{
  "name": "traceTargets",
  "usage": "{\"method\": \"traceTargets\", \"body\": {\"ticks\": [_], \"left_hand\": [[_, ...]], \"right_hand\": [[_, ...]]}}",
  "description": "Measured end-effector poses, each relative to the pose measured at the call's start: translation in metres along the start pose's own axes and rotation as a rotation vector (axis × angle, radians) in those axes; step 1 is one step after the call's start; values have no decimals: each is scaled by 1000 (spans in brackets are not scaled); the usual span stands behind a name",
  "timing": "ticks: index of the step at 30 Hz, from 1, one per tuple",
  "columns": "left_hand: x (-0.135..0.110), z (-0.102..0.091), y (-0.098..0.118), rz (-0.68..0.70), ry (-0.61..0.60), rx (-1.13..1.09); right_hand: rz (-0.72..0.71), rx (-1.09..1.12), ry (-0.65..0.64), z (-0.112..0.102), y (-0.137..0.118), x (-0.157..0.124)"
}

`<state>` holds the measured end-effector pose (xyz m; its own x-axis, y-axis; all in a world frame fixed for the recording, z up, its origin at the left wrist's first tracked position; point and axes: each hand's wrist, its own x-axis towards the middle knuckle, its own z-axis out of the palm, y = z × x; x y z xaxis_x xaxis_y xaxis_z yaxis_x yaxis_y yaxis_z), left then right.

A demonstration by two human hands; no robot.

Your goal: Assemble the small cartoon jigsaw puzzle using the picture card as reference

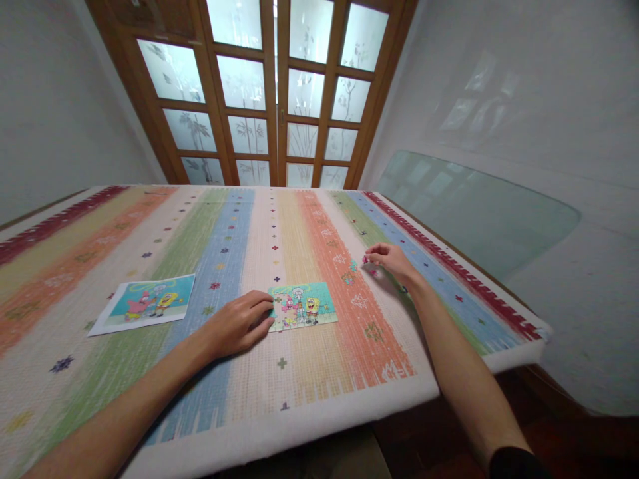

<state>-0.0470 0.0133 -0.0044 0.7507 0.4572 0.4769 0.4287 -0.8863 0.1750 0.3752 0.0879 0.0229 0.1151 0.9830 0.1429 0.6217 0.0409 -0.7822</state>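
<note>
A mostly assembled jigsaw puzzle [312, 309] with cartoon figures lies flat on the striped cloth. Gaps show in its left part, where the cloth is visible. My left hand [244, 322] rests at the puzzle's left edge, fingers laid against it and holding nothing I can see. To the right, my right hand [392, 263] pinches a small pink puzzle piece [365, 260] between thumb and fingers, just above the cloth. Loose turquoise puzzle pieces [353, 266] lie beside its fingertips, and another pink piece [373, 272] is below them.
A printed reference picture [150, 303] of the same cartoon scene lies left of my left hand. The striped tablecloth [200, 392] covers the table, whose front edge is near me. A glass panel [464, 206] leans by the right wall, and wooden glazed doors [277, 100] stand behind.
</note>
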Motion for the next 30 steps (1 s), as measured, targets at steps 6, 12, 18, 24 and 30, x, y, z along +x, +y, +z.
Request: {"method": "traceTargets", "body": {"ticks": [6,12,18,24,30], "left_hand": [[-1,1,1,-28,-16,-16],[2,-1,3,-41,42,-21],[9,-1,12,-31,140,24],[17,6,27,-26,247,24],[17,9,28,-9,293,67]], "right_hand": [[-39,302,-140,34,-41,-22],[-66,431,-322,67,-65,-41],[-116,503,-483,93,-78,-61],[-147,579,-527,112,-96,-81],[-170,594,-552,124,-101,-93]]}}
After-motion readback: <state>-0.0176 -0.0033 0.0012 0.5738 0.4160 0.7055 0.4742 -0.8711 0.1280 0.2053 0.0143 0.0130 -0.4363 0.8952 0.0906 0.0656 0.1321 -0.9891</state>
